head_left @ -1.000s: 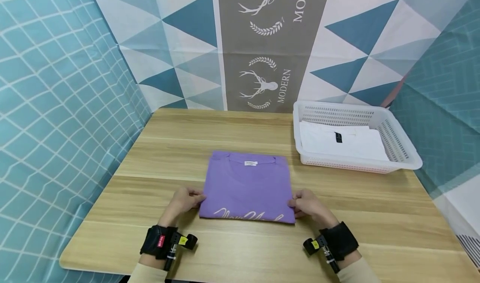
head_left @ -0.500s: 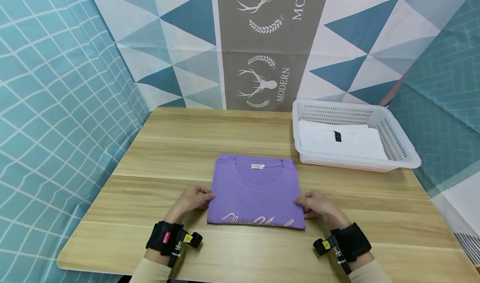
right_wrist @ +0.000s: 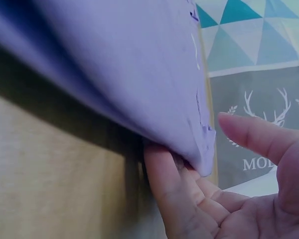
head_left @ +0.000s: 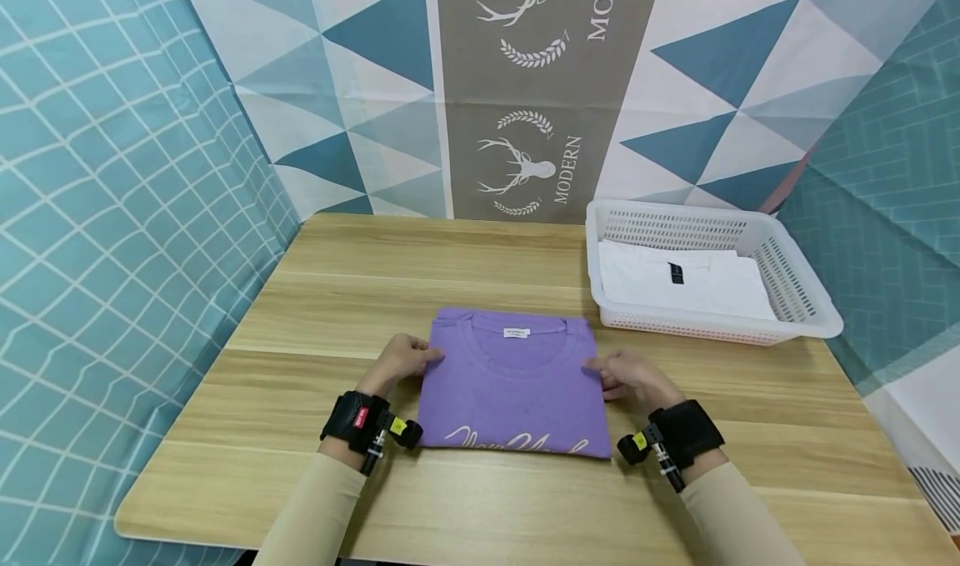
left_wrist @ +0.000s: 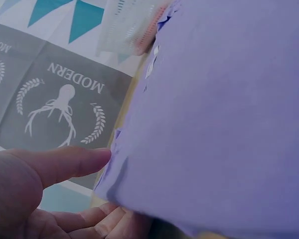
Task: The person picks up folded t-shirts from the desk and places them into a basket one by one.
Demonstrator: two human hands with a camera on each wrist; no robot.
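Observation:
A folded purple T-shirt [head_left: 517, 391] lies flat on the wooden table, its collar and white label toward the far side and pale script along its near edge. At its left side is my left hand [head_left: 401, 362]; the left wrist view shows the thumb [left_wrist: 89, 162] at the shirt's edge and the other fingers low, partly under it. On the opposite side, my right hand [head_left: 630, 376] has fingers [right_wrist: 164, 174] tucked beneath the edge. Its thumb [right_wrist: 239, 129] stands apart from the cloth. The fingertips under the shirt are hidden.
A white plastic basket [head_left: 720, 326] with a folded white garment [head_left: 697, 291] inside stands at the back right of the table [head_left: 360, 283]. Patterned cloth [head_left: 375, 91] hangs behind, and blue checked cloth [head_left: 112, 216] covers the left side.
The shirt first shifted a little right and nearer, then stayed still. Both hands have since moved from its near corners up along the sides, toward the collar.

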